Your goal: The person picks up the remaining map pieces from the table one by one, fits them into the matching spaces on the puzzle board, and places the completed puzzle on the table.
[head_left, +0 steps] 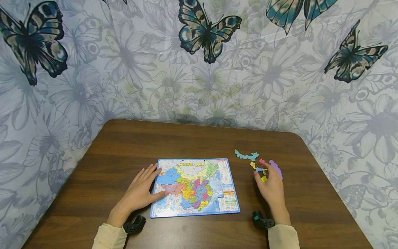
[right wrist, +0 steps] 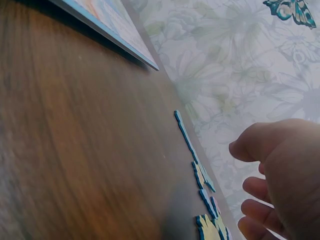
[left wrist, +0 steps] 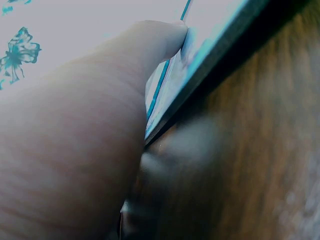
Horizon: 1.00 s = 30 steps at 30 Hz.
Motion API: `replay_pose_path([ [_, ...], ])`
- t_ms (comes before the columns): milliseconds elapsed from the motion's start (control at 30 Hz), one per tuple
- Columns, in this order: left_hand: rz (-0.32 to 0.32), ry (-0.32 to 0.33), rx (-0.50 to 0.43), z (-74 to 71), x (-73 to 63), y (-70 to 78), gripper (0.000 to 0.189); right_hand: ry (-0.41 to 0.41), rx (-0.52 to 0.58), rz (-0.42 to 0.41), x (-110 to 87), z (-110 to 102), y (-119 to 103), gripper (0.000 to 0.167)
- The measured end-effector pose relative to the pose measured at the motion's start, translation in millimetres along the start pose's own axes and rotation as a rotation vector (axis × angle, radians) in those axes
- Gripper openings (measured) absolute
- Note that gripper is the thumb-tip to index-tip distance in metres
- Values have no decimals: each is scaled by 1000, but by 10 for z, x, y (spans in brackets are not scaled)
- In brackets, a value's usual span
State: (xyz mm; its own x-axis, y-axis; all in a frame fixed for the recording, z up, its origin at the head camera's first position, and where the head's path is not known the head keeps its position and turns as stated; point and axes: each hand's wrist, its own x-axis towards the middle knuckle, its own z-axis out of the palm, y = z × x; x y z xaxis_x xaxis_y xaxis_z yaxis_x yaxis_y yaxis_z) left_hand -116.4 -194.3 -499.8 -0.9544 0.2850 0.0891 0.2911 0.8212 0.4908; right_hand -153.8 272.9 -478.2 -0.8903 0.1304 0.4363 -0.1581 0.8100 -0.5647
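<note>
A map puzzle board (head_left: 192, 188) with a blue rim and a colourful map of China lies flat on the table. My left hand (head_left: 138, 190) rests on its left edge, fingers stretched out and thumb on the map's surface. The left wrist view shows the thumb (left wrist: 160, 42) on the board's edge. To the right of the board, my right hand (head_left: 271, 183) hovers over several loose puzzle pieces, thumb apart from the loosely bent fingers; nothing shows between them. Nearby lie a long light-blue piece (head_left: 247, 155), a yellow piece (head_left: 253, 165) and a purple piece (head_left: 276, 168), partly behind the hand.
The brown wooden table (head_left: 199, 138) has rounded far corners. Behind it hangs a pale flowered wall covering (head_left: 130, 86) with large butterflies. Each wrist wears a black band, one being the right wristband (head_left: 262, 220).
</note>
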Motion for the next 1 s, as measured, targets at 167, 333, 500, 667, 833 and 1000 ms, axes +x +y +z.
replay_pose_path([
  [167, -2, -3, -1, -7, -4, 7, 97, -33, -16, 44, 17, -41, 24, 45],
  [333, -3, -8, -7, -10, -6, 13, 97, -59, -40, 74, 18, -72, 45, 45],
  [500, 2, -4, -5, -15, -5, 15, 96, -91, -77, 134, 16, -94, 75, 47],
  [667, 3, -1, 3, -16, -6, 15, 96, -130, -96, 182, 14, -117, 88, 51],
  [833, 0, -1, 1, -15, -2, 15, 97, -161, -110, 223, 8, -140, 78, 55],
  [1000, -2, -4, 0, -14, -4, 15, 97, -197, -127, 254, 1, -156, 71, 58],
])
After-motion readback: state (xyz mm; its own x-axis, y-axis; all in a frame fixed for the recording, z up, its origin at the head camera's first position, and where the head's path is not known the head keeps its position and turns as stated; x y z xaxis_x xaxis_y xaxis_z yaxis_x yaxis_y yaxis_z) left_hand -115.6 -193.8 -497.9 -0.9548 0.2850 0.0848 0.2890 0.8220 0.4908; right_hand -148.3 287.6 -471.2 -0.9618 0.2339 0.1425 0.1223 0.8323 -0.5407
